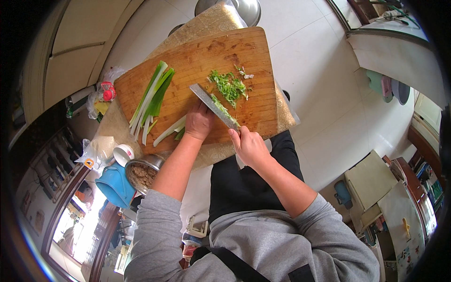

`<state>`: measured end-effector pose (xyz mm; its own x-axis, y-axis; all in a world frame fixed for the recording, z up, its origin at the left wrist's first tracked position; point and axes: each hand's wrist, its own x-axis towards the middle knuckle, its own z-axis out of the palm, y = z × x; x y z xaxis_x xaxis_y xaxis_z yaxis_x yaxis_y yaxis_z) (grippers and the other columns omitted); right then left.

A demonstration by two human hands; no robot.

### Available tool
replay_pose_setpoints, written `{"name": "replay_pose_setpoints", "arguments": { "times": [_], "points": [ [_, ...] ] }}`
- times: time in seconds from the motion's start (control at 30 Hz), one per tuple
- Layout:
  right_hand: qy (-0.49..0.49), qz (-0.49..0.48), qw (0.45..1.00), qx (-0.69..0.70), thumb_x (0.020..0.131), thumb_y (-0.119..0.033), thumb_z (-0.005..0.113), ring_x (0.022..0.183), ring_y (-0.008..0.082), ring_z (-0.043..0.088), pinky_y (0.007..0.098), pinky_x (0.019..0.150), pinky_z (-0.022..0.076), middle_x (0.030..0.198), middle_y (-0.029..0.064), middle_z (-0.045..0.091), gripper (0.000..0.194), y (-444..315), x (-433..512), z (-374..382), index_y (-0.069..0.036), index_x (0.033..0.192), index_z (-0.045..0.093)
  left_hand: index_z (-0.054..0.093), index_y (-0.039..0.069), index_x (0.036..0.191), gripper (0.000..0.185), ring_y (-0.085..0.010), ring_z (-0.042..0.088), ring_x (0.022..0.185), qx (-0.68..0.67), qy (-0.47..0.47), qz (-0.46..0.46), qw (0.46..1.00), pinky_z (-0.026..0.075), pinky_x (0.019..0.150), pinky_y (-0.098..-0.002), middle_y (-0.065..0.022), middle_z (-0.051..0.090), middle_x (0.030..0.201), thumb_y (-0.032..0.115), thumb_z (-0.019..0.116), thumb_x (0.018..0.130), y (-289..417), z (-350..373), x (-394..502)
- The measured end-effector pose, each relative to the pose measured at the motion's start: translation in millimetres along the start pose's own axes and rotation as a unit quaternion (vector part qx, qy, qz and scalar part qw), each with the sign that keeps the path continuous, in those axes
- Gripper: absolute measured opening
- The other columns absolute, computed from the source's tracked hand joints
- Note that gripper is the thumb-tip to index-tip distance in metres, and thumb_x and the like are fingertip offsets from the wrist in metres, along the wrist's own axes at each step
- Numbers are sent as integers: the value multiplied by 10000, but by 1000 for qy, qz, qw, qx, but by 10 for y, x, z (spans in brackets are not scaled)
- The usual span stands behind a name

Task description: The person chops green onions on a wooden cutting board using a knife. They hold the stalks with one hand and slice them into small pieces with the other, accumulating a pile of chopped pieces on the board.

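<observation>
My right hand grips the handle of a cleaver, its blade slanting up and left across a wooden cutting board. Bits of green cling along the right side of the blade. Close against the blade's left side, my left hand presses down on a few scallion stalks; their pale ends stick out to the left, the rest hidden under the fingers. Chopped scallion lies in a loose pile right of the blade. At the board's left lies a bunch of longer scallions.
A patterned tablecloth shows beneath the board. At the table's left stand a metal bowl of brown minced filling, a white cup, a plastic bag and a bottle with a red cap. A blue bucket is beside the bowl.
</observation>
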<state>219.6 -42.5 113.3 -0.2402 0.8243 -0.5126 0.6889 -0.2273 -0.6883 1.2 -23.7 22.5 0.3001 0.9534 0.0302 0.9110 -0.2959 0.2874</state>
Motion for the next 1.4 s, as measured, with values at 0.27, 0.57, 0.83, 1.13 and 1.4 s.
{"name": "replay_pose_setpoints", "arguments": {
  "times": [0.27,0.57,0.83,1.13,1.4],
  "points": [
    [-17,16,1000,-2,1071,-423,612,657,526,676,589,618,561,658,314,649,509,37,-63,-40,27,832,593,744,39,1178,369,-365,693,1030,-12,-16,2,1000,620,786,-453,-149,701,1125,126,695,824,2,-5,34],
    [-43,35,998,-4,1076,-441,592,673,528,680,592,634,563,670,325,648,532,63,-146,-126,31,831,595,744,43,1149,327,-384,688,1049,-53,-8,-39,998,612,839,-470,-163,696,1157,97,672,835,45,-18,41],
    [-45,31,998,-9,1079,-416,597,682,525,682,585,628,561,661,322,643,513,45,-108,-164,32,828,592,735,23,1178,346,-393,683,1067,-35,-12,-27,999,607,872,-471,-170,690,1171,88,663,846,29,-13,37],
    [-43,22,999,-25,1084,-415,587,674,528,675,591,627,555,664,323,643,517,39,-128,-179,29,818,583,743,9,1174,355,-394,674,1119,-27,-7,-17,999,609,884,-459,-177,686,1203,61,669,831,43,-7,33],
    [-36,28,999,1,1083,-453,575,691,531,679,593,654,561,671,322,647,558,82,12,-60,39,822,607,747,-6,1100,297,-385,704,1023,-12,-49,-53,997,620,791,-474,-183,696,1168,97,670,832,48,-30,-11]
  ]
}}
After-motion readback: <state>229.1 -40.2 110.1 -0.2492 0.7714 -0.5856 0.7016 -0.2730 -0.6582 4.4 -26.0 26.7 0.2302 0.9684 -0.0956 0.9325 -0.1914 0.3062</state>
